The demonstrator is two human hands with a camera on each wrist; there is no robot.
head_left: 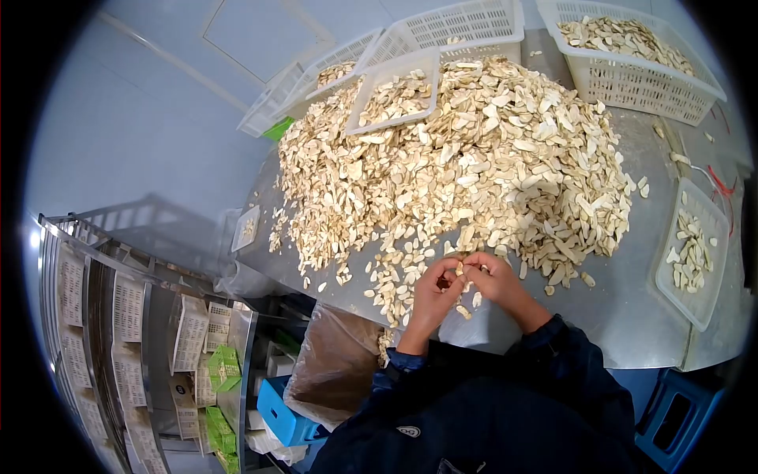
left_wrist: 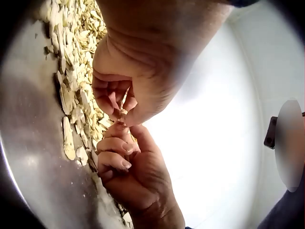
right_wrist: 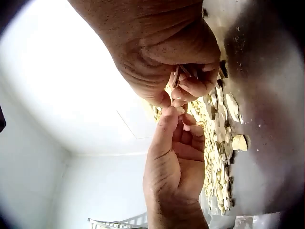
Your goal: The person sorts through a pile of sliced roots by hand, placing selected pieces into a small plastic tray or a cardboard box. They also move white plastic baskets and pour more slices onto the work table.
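At the near edge of a big heap of pale dried slices (head_left: pixel 474 158), the left hand (head_left: pixel 433 300) and right hand (head_left: pixel 505 291) meet fingertip to fingertip. Between their thumbs and fingers a small pale piece (left_wrist: pixel 123 114) is pinched, largely covered by the fingertips. The left hand (left_wrist: pixel 143 67) has its other fingers curled, with a thin sliver showing inside them. In the right wrist view, the right hand (right_wrist: pixel 167 52) also curls its fingers around thin brownish slices (right_wrist: pixel 177 77), while the left hand (right_wrist: pixel 174 167) faces it from below. Loose slices lie on the metal table around the hands.
White baskets (head_left: pixel 632 83) stand behind the heap, and a shallow tray (head_left: pixel 371 118) of slices rests on it. Another tray (head_left: pixel 691 261) lies at the right. A lined bin (head_left: pixel 332 363) and blue stool (head_left: pixel 284 415) are below the table's left edge, beside racks (head_left: pixel 130 308).
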